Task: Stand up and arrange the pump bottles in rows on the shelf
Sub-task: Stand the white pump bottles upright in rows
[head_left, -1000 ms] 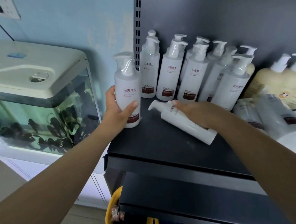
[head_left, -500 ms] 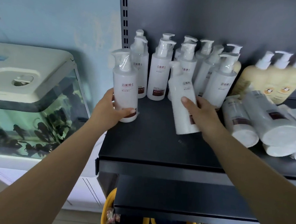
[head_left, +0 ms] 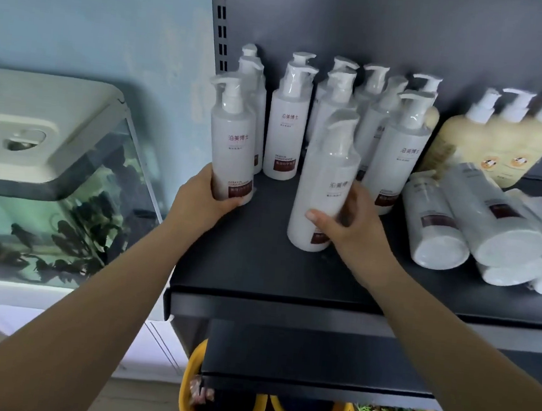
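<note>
L hand (head_left: 209, 196) grips the base of 1 white pump bottle (head_left: 233, 138), upright at the shelf's (head_left: 256, 270) 9 o'clock side, just in front of the back rows' leftmost bottle. R hand (head_left: 348, 227) wraps the lower half of a 2nd white bottle (head_left: 326, 184), thumb across the front, fingers round the far side; bottle is nearly upright, tilted a bit toward 1 o'clock, its base on or just off the shelf, can't tell which. It sits near shelf centre, in front of the standing group.

Standing white bottles (head_left: 287, 124) at 12 o'clock: approx 9–10 in 2 rows, pumps overlap so exact count unclear. Front-row ones show dark red label bands.

At 2 o'clock: 3 cream-yellow pump bottles (head_left: 494, 140) upright vs. the back panel, touching each other.

At 3 o'clock: a heap of white bottles lying down (head_left: 480, 222), bases toward the camera; at least 4 visible, stacked in 2 layers, more may be cut off at the frame edge.

Off the shelf at 9 o'clock: 1 fish tank (head_left: 50, 184) w/ pale lid, dark fish inside. Below at 6 o'clock: yellow tubs (head_left: 223, 409), at least 3, one w/ greenery.
</note>
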Demonstrator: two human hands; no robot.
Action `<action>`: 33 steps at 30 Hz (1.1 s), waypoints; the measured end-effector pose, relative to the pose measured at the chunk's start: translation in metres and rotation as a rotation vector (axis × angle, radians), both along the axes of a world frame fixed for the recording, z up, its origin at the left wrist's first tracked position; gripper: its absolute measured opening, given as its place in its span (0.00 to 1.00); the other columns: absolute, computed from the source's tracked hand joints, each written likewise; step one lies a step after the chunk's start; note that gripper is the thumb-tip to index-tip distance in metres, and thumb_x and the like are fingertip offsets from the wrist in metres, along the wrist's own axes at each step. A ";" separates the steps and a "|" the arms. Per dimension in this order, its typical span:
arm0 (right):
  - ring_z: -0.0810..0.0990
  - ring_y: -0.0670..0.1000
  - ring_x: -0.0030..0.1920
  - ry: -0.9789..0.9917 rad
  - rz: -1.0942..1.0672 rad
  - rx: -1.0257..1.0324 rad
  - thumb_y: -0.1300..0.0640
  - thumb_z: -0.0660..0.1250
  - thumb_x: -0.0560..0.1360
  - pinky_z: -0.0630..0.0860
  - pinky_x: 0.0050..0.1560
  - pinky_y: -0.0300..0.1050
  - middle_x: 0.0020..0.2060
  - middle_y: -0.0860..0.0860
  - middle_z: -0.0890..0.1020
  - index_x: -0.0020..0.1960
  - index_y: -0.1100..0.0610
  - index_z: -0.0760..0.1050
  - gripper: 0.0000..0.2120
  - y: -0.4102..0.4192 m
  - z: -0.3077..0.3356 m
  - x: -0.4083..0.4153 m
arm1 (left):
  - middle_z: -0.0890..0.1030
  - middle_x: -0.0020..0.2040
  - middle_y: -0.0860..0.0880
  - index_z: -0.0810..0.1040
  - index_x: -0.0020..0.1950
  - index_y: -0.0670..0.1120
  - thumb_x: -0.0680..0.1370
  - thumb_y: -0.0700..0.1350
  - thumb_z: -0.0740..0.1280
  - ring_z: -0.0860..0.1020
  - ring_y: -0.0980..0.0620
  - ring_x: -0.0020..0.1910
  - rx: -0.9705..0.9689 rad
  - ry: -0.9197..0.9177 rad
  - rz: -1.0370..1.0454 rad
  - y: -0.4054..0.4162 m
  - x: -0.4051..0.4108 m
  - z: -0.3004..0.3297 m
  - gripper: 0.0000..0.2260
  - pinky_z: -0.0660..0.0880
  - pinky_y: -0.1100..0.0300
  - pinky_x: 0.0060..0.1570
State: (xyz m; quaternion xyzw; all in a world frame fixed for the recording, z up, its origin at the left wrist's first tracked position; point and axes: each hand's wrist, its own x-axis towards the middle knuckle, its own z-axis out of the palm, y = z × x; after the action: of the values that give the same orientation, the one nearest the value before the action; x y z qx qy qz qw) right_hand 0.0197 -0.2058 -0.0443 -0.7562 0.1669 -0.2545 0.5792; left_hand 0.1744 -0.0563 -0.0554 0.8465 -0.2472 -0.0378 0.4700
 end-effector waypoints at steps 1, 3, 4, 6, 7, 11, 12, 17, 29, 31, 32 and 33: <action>0.73 0.47 0.63 0.010 -0.007 -0.027 0.60 0.72 0.68 0.70 0.63 0.43 0.63 0.52 0.74 0.66 0.57 0.65 0.29 -0.002 0.001 0.007 | 0.75 0.52 0.56 0.69 0.63 0.49 0.67 0.51 0.73 0.73 0.55 0.49 0.010 0.000 -0.013 0.000 0.002 0.000 0.26 0.66 0.63 0.48; 0.72 0.48 0.64 0.029 -0.009 -0.083 0.58 0.72 0.69 0.70 0.64 0.44 0.64 0.52 0.74 0.66 0.58 0.65 0.29 -0.006 0.002 0.026 | 0.76 0.57 0.54 0.67 0.65 0.50 0.68 0.49 0.73 0.73 0.55 0.51 0.016 0.024 -0.038 0.000 0.007 0.000 0.29 0.66 0.63 0.50; 0.72 0.48 0.64 0.048 -0.007 -0.097 0.57 0.72 0.69 0.69 0.65 0.43 0.64 0.52 0.74 0.67 0.58 0.65 0.29 -0.008 0.004 0.035 | 0.76 0.60 0.52 0.65 0.66 0.50 0.68 0.48 0.73 0.73 0.55 0.52 0.005 0.044 -0.045 -0.001 0.009 -0.001 0.30 0.67 0.63 0.51; 0.71 0.49 0.65 0.090 0.001 -0.096 0.55 0.71 0.70 0.69 0.65 0.45 0.66 0.52 0.72 0.68 0.57 0.63 0.30 -0.011 0.006 0.050 | 0.75 0.62 0.50 0.62 0.67 0.48 0.68 0.46 0.73 0.72 0.54 0.53 -0.011 0.070 -0.042 -0.005 0.011 0.000 0.31 0.67 0.62 0.52; 0.70 0.50 0.66 0.110 0.001 -0.088 0.54 0.71 0.70 0.69 0.66 0.46 0.66 0.52 0.72 0.68 0.56 0.63 0.30 -0.012 0.008 0.056 | 0.74 0.61 0.50 0.62 0.67 0.46 0.69 0.46 0.73 0.72 0.54 0.53 -0.009 0.066 -0.032 -0.008 0.011 0.002 0.31 0.67 0.61 0.51; 0.69 0.51 0.67 0.150 -0.006 -0.091 0.53 0.69 0.72 0.67 0.64 0.44 0.67 0.52 0.71 0.69 0.56 0.62 0.29 -0.011 0.014 0.074 | 0.73 0.60 0.48 0.64 0.64 0.42 0.67 0.45 0.74 0.72 0.53 0.55 -0.044 0.024 0.024 -0.023 0.009 0.006 0.30 0.68 0.62 0.50; 0.69 0.51 0.67 0.153 -0.015 -0.095 0.53 0.69 0.72 0.67 0.63 0.43 0.67 0.52 0.71 0.69 0.56 0.62 0.29 -0.011 0.015 0.076 | 0.73 0.61 0.46 0.63 0.64 0.42 0.67 0.45 0.74 0.72 0.53 0.54 -0.040 0.031 0.037 -0.025 0.010 0.006 0.30 0.67 0.62 0.49; 0.67 0.52 0.68 0.186 -0.044 -0.077 0.51 0.66 0.74 0.65 0.62 0.41 0.69 0.52 0.69 0.71 0.56 0.58 0.30 -0.007 0.012 0.081 | 0.73 0.62 0.47 0.60 0.67 0.44 0.70 0.45 0.71 0.69 0.54 0.52 -0.037 0.085 0.007 -0.026 0.016 0.003 0.30 0.65 0.60 0.49; 0.69 0.52 0.66 0.249 -0.061 -0.018 0.49 0.63 0.75 0.64 0.57 0.38 0.67 0.52 0.70 0.70 0.56 0.58 0.27 0.002 0.009 0.078 | 0.71 0.57 0.52 0.61 0.66 0.45 0.68 0.43 0.73 0.70 0.54 0.54 -0.078 0.107 -0.085 -0.022 0.022 0.002 0.31 0.66 0.60 0.52; 0.70 0.52 0.65 0.292 -0.065 -0.007 0.46 0.62 0.75 0.64 0.55 0.38 0.66 0.52 0.71 0.70 0.56 0.59 0.28 0.004 0.009 0.077 | 0.73 0.59 0.51 0.61 0.66 0.45 0.69 0.44 0.72 0.71 0.54 0.53 -0.082 0.089 -0.071 -0.022 0.021 0.001 0.30 0.66 0.60 0.51; 0.70 0.52 0.65 0.318 -0.065 -0.008 0.46 0.62 0.75 0.64 0.55 0.38 0.66 0.52 0.71 0.70 0.56 0.60 0.28 0.005 0.008 0.076 | 0.73 0.60 0.50 0.61 0.66 0.45 0.69 0.44 0.72 0.71 0.54 0.53 -0.081 0.079 -0.060 -0.022 0.020 0.000 0.30 0.66 0.60 0.51; 0.70 0.51 0.65 0.342 -0.064 -0.020 0.45 0.62 0.75 0.64 0.55 0.37 0.65 0.52 0.72 0.69 0.56 0.61 0.27 0.007 0.007 0.074 | 0.73 0.61 0.49 0.61 0.66 0.46 0.69 0.45 0.72 0.70 0.54 0.52 -0.078 0.067 -0.054 -0.022 0.019 -0.002 0.30 0.66 0.60 0.51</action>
State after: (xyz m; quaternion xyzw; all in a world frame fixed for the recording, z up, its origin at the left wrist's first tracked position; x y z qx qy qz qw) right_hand 0.0941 -0.1991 -0.0377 -0.7886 0.2844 -0.1420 0.5263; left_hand 0.1933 -0.0783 -0.0571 0.8189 -0.2552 -0.0693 0.5093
